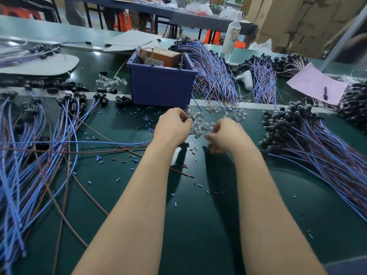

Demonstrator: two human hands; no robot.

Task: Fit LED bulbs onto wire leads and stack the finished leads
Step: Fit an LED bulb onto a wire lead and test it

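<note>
1. Dark green matting [198,225] covers the workbench. Beyond it stand further tables, orange stools [123,18] and stacked cardboard cartons [297,16].
2. Counted: two bare hands, one blue bin [160,84], one white bottle [232,34] and one pink sheet [315,84]. The bulbs, the leads and the cut bits of insulation [99,157], blue and brown, strewn over the mat are too many to count.
3. The left hand [172,128] has its fingers curled tight and pinches a black socket [189,120] at the fingertips. Blue and brown wires trail out from under its wrist to the left.
4. The right hand [224,135] is blurred, with its fingers bent inward. I cannot tell whether it holds anything.
5. The LED bulbs [200,121] are small, clear and round-headed. They lie in a loose heap between the two hands and just beyond the fingertips.
6. The finished leads [309,139] are piled well to the right of the right hand. Their bulb-topped black heads are bunched at the far end, and the blue and brown wires fan toward the near right.
7. Loose leads [29,155] sprawl left of the left hand, with their black sockets at the far end.
8. The blue bin stands just beyond the left hand with a brown box [160,56] inside it. More lead bundles [214,76] lie beyond the right hand.
</note>
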